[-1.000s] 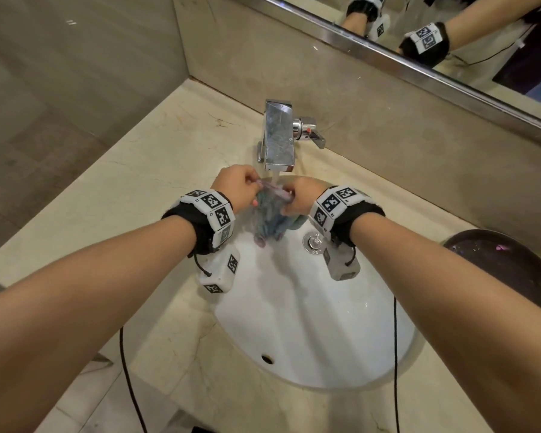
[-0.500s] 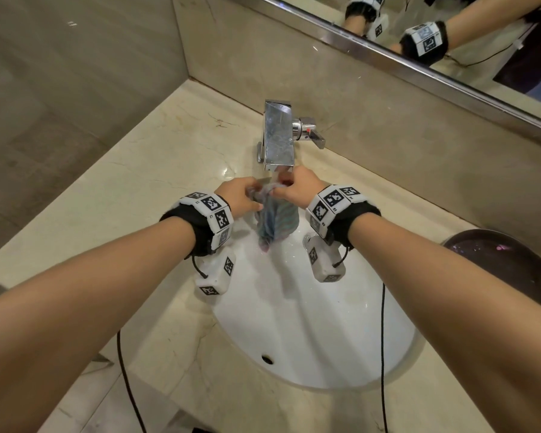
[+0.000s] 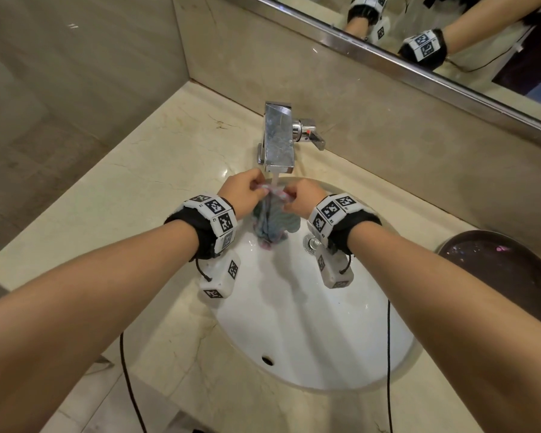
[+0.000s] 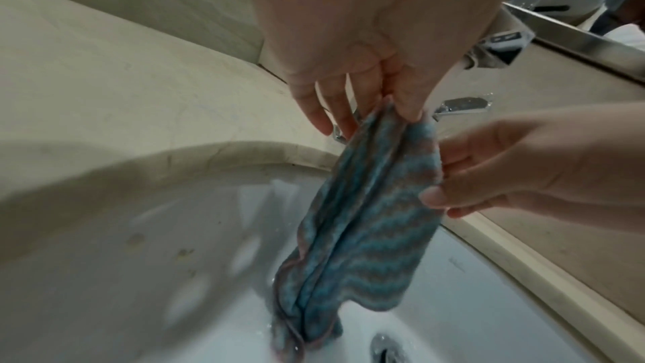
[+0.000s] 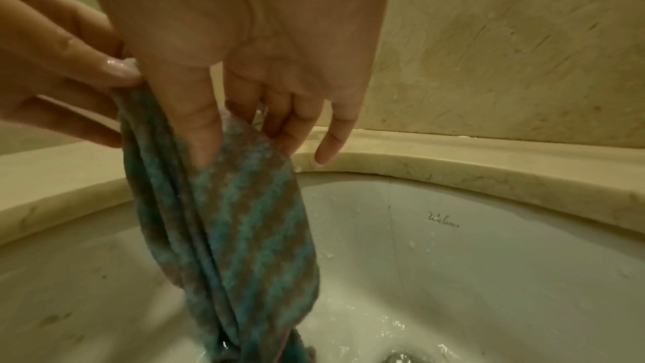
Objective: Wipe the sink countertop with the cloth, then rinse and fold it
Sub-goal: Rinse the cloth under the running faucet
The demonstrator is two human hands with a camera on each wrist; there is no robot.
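Note:
A wet teal cloth with zigzag stripes (image 3: 274, 221) (image 4: 370, 220) (image 5: 240, 220) hangs bunched in the white sink basin (image 3: 310, 332), right under the chrome faucet (image 3: 278, 142), where a stream of water falls on its top edge. My left hand (image 3: 242, 190) (image 4: 370, 65) pinches the upper edge on the left. My right hand (image 3: 303, 196) (image 5: 244, 79) pinches the same edge on the right, thumb in front. The cloth's lower end touches the basin near the drain (image 3: 312, 244).
Beige marble countertop (image 3: 144, 189) surrounds the basin, with a wall at the left and a mirror (image 3: 450, 35) behind. A dark round bowl (image 3: 506, 273) sits at the right edge. Cables hang from both wrists.
Both hands drew together around the cloth, then parted a little, spreading its top edge under the running water. The cloth hangs slightly wider now.

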